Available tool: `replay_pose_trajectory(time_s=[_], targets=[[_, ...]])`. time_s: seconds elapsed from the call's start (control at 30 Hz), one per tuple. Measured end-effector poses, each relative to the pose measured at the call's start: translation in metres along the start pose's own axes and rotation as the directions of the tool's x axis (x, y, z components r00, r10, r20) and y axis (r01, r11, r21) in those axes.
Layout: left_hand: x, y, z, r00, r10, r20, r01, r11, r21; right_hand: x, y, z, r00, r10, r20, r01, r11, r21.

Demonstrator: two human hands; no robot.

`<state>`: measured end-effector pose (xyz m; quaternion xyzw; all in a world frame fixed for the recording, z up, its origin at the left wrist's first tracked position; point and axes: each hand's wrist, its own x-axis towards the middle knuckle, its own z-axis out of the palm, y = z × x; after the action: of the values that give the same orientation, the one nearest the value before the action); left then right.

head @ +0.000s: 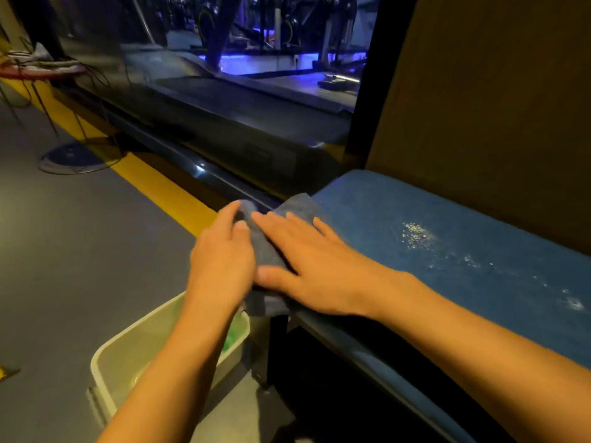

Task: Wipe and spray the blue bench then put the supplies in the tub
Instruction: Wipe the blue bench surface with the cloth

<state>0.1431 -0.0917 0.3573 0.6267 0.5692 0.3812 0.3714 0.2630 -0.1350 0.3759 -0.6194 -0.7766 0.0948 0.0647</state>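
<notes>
Item: grey cloth (265, 251), at the blue desk's (399, 203) left end. Your left hand (220, 260) grips it; right hand (313, 266) presses flat. Spray droplets (415, 235) unwiped; tub (108, 356) awaits supplies.

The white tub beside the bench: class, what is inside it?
Inside the tub only something green shows near its far corner. The left forearm covers much of the inside, so other contents cannot be seen.
</notes>
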Motion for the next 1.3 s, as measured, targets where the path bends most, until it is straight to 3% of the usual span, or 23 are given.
replay_pose_trajectory(time_s=[0.07, 0.13, 0.33, 0.43, 0.53, 0.6, 0.67, 0.73, 0.87, 1.03, 1.3], targets=[[0.001, -0.010, 0.000, 0.995, -0.053, -0.089, 0.046, 0.996, -0.075, 0.002, 0.003, 0.006, 0.994, -0.035, 0.103, 0.044, 0.995, -0.087], [-0.004, -0.012, 0.007, 0.984, -0.052, -0.173, 0.038, 0.996, -0.086, 0.009, 0.005, 0.009, 0.996, -0.031, 0.083, 0.044, 0.986, -0.164], [-0.037, 0.010, 0.043, 0.934, 0.233, -0.269, -0.253, 0.966, -0.041, 0.047, 0.017, 0.003, 0.994, 0.081, 0.077, -0.071, 0.989, -0.132], [-0.048, 0.015, 0.055, 0.935, 0.290, -0.202, -0.291, 0.956, 0.026, 0.069, 0.036, -0.004, 0.991, 0.134, 0.022, -0.132, 0.989, -0.067], [-0.051, 0.015, 0.069, 0.969, 0.241, 0.059, -0.248, 0.933, 0.262, 0.085, 0.067, -0.009, 0.971, 0.237, -0.038, -0.238, 0.970, -0.053], [-0.050, 0.011, 0.076, 0.955, 0.173, 0.240, -0.279, 0.795, 0.539, 0.091, 0.088, -0.012, 0.952, 0.295, -0.076, -0.299, 0.953, -0.053], [-0.049, 0.013, 0.078, 0.946, 0.117, 0.303, -0.297, 0.689, 0.661, 0.094, 0.110, -0.017, 0.933, 0.350, -0.089, -0.355, 0.934, -0.050], [-0.049, 0.009, 0.078, 0.948, 0.124, 0.293, -0.299, 0.662, 0.688, 0.096, 0.130, -0.024, 0.915, 0.399, -0.068, -0.402, 0.915, -0.037], [-0.046, -0.003, 0.083, 0.920, 0.334, 0.203, -0.376, 0.609, 0.699, 0.084, 0.165, -0.045, 0.898, 0.441, -0.016, -0.438, 0.896, 0.071], [-0.046, -0.009, 0.086, 0.904, 0.376, 0.202, -0.401, 0.587, 0.703, 0.047, 0.203, -0.063, 0.871, 0.488, 0.056, -0.491, 0.860, 0.142], [-0.049, -0.006, 0.088, 0.923, 0.351, 0.159, -0.355, 0.611, 0.707, -0.001, 0.189, -0.054, 0.878, 0.479, 0.008, -0.475, 0.868, 0.146]])
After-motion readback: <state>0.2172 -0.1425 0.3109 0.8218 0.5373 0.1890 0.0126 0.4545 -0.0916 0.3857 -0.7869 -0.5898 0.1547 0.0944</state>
